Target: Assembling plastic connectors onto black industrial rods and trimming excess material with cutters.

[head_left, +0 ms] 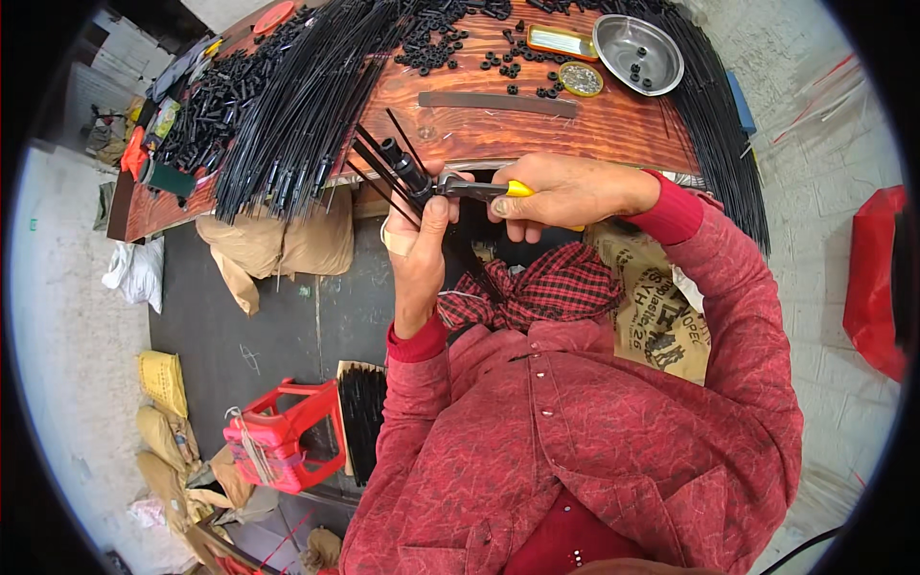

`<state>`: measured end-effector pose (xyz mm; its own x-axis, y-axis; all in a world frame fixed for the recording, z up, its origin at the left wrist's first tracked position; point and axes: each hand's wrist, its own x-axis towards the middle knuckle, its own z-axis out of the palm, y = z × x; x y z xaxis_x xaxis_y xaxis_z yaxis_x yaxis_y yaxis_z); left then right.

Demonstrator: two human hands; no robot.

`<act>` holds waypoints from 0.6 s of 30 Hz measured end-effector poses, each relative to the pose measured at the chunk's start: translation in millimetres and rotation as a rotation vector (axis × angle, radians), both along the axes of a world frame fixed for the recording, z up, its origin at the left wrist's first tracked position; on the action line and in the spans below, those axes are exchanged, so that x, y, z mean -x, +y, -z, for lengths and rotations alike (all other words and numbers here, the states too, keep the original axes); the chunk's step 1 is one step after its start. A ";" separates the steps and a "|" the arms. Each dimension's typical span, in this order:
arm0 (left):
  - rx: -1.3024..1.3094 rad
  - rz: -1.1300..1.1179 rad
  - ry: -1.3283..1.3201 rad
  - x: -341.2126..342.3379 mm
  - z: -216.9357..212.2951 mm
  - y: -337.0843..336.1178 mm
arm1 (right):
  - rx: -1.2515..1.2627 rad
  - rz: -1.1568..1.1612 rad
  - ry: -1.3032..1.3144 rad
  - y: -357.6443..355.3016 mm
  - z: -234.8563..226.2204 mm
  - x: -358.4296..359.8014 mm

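My left hand (419, 259) is closed around a black ribbed hub with thin rods (406, 171), which looks like part of an umbrella frame. Several thin black rods fan out beside the hub toward the upper left. A pale wrap covers part of this hand near the thumb base. My right hand (580, 190) grips pliers with yellow-tipped handles (479, 190). Their metal jaws meet the side of the hub, close to my left thumb. Whether the jaws pinch a wire or a rod there is too small to tell. Both hands are just in front of the table's near edge.
On the wooden table (613, 134) lie bundles of long black rods (297, 105), a flat dark strip (498, 103), black rings, a round tin of small metal pieces (581, 79), a yellow-rimmed tray (562, 42) and a steel bowl (661, 53). A red stool (287, 436) stands lower left.
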<state>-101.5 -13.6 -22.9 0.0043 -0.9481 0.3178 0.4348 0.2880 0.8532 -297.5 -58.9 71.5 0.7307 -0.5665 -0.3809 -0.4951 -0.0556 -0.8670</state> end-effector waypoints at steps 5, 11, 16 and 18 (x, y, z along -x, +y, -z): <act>0.014 -0.061 -0.079 6.7 -1.4 -3.7 | 0.697 -0.040 0.248 4.4 4.3 -4.0; -0.008 -0.065 -0.122 10.6 -5.5 -3.6 | 0.067 0.053 0.184 -1.7 -14.4 -4.9; -0.046 -0.071 -0.089 9.0 -6.0 -4.3 | 0.310 -0.044 0.239 -6.0 -12.8 -2.7; -0.050 -0.051 -0.090 8.6 -4.2 -5.2 | 0.064 -0.036 0.116 -10.4 -9.1 3.6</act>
<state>-110.1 -18.9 -18.7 0.0265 -0.9622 0.2711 0.3421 0.2635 0.9020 -301.1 -69.4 80.6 0.7042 -0.5666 -0.4280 -0.5883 -0.1281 -0.7984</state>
